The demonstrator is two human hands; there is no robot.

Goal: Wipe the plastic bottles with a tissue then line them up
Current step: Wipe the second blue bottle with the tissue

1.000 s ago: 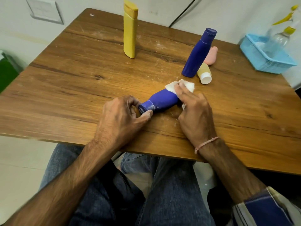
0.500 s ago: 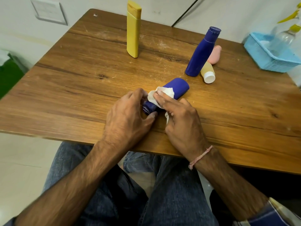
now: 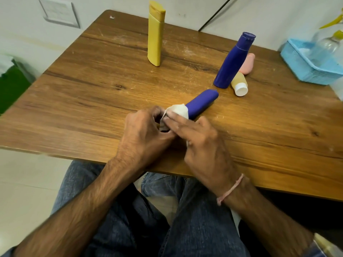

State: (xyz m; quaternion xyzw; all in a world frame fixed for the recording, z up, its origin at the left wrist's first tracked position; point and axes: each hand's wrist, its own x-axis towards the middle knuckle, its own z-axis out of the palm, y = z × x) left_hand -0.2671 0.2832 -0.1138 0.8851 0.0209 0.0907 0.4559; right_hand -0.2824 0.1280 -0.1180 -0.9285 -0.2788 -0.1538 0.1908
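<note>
Cap end of the lying blue bottle [image 3: 202, 102] hidden under the tissue [image 3: 178, 111] and both hands; only its rounded base end shows, pointing up and right of the hands. Bottle lies flat on the table [image 3: 92, 93].

Left hand [image 3: 143, 134] curled around the near end of the bottle, fingers bent in; the actual contact is covered by the tissue, so grip is read from the curl only. Right hand [image 3: 202, 143] presses the tissue onto the bottle with fingers extended flat, a scrap of tissue showing below its palm. The two hands touch at the fingertips.

Beyond the right hand: upright blue bottle [image 3: 233, 62], a cream bottle [image 3: 239, 84] lying just beside its base, a pink bottle [image 3: 248, 64] mostly hidden behind it. Beyond the left hand, well apart: yellow bottle [image 3: 156, 34], upright. Far right, blue basket [image 3: 306, 65] holding a clear spray bottle [image 3: 326, 45], cut off by the frame edge.

Against a second ago: tissue has travelled from the base end down to the cap end; base now bare, cap now covered. Right hand has closed up to the left. Standing bottles unchanged.
</note>
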